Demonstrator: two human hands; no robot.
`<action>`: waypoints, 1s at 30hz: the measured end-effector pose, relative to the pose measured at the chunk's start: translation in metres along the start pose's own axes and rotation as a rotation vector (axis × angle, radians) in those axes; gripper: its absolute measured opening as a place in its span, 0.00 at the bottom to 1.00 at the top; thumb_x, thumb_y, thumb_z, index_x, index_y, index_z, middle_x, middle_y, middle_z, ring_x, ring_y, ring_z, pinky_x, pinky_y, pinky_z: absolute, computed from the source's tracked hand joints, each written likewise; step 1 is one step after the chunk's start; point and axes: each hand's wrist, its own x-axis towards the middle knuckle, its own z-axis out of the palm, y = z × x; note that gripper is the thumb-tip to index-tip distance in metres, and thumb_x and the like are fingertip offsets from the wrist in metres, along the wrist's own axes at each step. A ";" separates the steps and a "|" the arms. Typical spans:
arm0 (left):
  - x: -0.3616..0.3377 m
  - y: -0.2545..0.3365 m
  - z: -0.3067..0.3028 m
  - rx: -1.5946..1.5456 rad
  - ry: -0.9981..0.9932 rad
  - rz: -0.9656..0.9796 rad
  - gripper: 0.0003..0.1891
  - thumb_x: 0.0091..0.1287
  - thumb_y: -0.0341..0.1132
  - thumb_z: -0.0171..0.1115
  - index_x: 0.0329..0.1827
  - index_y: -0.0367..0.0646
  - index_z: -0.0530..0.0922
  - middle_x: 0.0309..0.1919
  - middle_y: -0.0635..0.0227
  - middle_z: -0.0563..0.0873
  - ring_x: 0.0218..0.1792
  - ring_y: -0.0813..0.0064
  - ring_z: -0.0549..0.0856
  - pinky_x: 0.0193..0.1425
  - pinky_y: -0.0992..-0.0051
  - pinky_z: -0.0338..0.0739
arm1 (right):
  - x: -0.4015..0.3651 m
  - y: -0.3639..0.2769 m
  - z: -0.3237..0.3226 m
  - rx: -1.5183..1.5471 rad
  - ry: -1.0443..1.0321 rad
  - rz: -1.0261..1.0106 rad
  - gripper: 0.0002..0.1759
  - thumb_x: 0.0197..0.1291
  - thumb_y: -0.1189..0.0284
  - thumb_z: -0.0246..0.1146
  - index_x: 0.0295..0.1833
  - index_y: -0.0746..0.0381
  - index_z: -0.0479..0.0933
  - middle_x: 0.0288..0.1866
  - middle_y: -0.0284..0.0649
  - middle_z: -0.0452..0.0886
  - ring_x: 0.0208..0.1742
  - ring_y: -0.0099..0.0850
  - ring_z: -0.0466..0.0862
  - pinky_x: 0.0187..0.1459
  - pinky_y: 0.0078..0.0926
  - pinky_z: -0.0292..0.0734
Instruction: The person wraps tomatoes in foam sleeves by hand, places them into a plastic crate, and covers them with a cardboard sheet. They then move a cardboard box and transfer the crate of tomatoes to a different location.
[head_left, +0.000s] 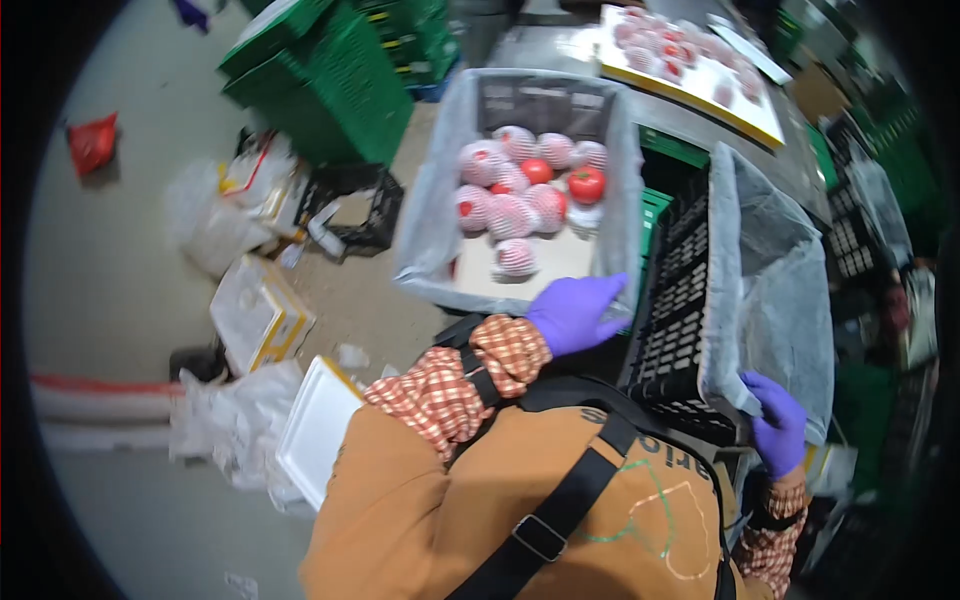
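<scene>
A lined crate [465, 290] in front of me holds several tomatoes [587, 185], most in pink-and-white foam nets [512, 215], on a pale sheet [480, 275]. My left hand [575, 315], in a purple glove, is at this crate's near right corner with thumb and fingers spread apart. To the right stands a tilted black crate [680, 300] with a translucent liner [780, 300] over its rim. My right hand [775, 425], also gloved in purple, grips the near rim of that black crate through the liner. Its fingertips are partly hidden.
A white tray [690, 85] of foam-netted fruit rests on the metal table [560, 45] at the back. Green crates [320, 90] stack at the left. On the floor lie a small black crate [375, 230], white boxes [255, 310], plastic bags [235, 420] and a red bag [93, 145].
</scene>
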 end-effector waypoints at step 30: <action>-0.105 0.030 -0.098 -2.550 -0.905 0.113 0.28 0.75 0.45 0.51 0.71 0.37 0.62 0.64 0.62 0.75 0.60 0.73 0.78 0.67 0.70 0.71 | -0.017 -0.394 -0.014 -1.001 0.347 -0.442 0.15 0.65 0.72 0.59 0.50 0.74 0.74 0.52 0.53 0.80 0.48 0.40 0.81 0.50 0.31 0.74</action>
